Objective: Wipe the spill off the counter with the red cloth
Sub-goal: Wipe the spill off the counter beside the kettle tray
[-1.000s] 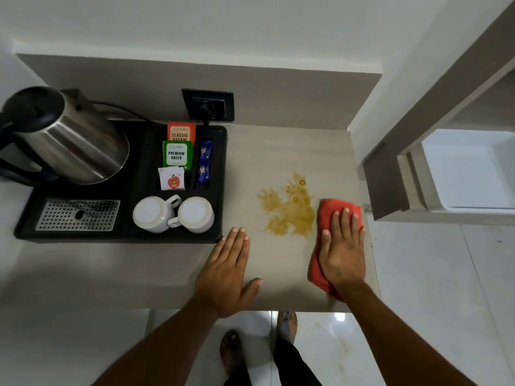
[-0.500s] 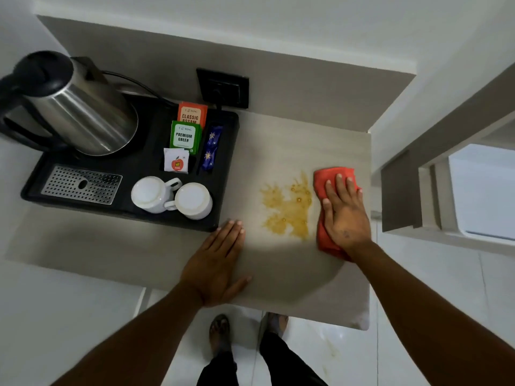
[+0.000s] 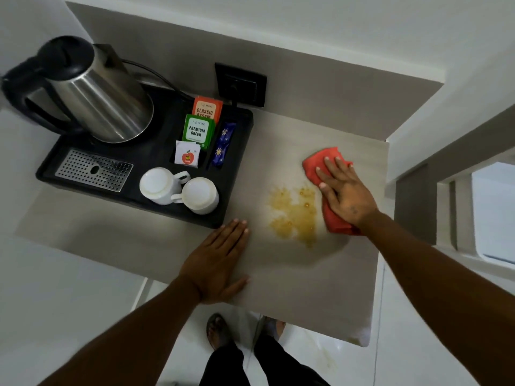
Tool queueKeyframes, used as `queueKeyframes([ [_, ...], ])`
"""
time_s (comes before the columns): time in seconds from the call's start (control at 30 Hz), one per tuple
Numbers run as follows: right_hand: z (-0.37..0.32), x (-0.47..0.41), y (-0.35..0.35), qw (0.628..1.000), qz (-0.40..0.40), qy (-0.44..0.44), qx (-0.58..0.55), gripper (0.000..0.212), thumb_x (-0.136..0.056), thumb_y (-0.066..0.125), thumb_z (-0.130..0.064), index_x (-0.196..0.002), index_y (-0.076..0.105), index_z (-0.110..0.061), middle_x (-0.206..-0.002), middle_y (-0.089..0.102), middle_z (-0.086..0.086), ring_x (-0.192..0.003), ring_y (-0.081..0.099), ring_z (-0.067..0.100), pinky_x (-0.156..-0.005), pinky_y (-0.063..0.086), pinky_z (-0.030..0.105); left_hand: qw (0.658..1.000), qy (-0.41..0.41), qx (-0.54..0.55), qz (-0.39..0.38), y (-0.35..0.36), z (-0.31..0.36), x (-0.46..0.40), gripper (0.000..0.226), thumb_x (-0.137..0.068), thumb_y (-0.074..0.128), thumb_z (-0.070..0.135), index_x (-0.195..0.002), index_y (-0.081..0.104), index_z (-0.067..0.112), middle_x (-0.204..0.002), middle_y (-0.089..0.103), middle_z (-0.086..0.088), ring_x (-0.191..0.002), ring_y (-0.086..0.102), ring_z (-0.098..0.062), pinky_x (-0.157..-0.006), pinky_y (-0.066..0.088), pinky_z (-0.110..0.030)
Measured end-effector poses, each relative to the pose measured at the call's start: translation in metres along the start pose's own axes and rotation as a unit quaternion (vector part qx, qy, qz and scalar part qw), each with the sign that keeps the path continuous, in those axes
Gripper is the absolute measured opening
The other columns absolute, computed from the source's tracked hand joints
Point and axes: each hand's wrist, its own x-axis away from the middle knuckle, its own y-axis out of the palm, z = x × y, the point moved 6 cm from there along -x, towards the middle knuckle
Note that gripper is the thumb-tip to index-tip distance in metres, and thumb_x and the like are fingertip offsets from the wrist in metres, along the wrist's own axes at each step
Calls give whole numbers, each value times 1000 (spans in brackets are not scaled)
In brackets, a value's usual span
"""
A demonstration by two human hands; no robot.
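A yellow-brown spill [image 3: 294, 214] spreads over the pale counter [image 3: 278, 135], right of centre. The red cloth [image 3: 315, 164] lies flat on the counter at the spill's right edge, touching it. My right hand [image 3: 344, 193] presses flat on the cloth with fingers spread, covering most of it. My left hand [image 3: 220, 260] rests palm down on the counter near the front edge, left of the spill, fingers together and holding nothing.
A black tray [image 3: 239, 174] at the left holds a steel kettle [image 3: 94, 93], two upturned white cups [image 3: 178, 189], tea sachets [image 3: 199, 126] and a metal drip grid [image 3: 93, 169]. A black wall socket [image 3: 241, 84] sits behind. A wall borders the counter's right end.
My right hand has slid the red cloth away from me along the spill's right side, toward the back of the counter. My left hand has stayed flat in place.
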Motion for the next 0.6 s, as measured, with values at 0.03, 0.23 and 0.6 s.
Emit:
queueKeyframes([
  [0.03, 10, 2, -4, 1000, 3, 8, -8, 49, -102, 39, -33, -149, 41, -20, -162, 24, 7, -151, 13, 31, -123, 9, 50, 1000, -1, 0, -1, 1, -1, 0, 95, -97, 37, 67, -162, 3, 7, -171, 3, -16, -159, -4, -28, -127, 10, -47],
  [0.23, 15, -75, -11, 999, 17, 34, -38, 44, -102, 48, -36, -144, 49, -22, -161, 29, 9, -152, 14, 31, -123, 5, 48, 1000, 6, -3, 2, 1, 0, 0, 96, -96, 38, 68, -162, 5, 5, -171, 7, -18, -159, -1, -30, -128, 12, -49],
  [0.6, 3, -55, -11, 994, 1, -99, -45, 41, -97, 51, -29, -135, 59, -16, -154, 41, 13, -147, 29, 33, -120, 21, 52, 1000, 4, 17, 9, 4, -2, 0, 99, -94, 44, 65, -162, 4, 6, -171, 4, -16, -158, -6, -28, -128, 2, -44],
])
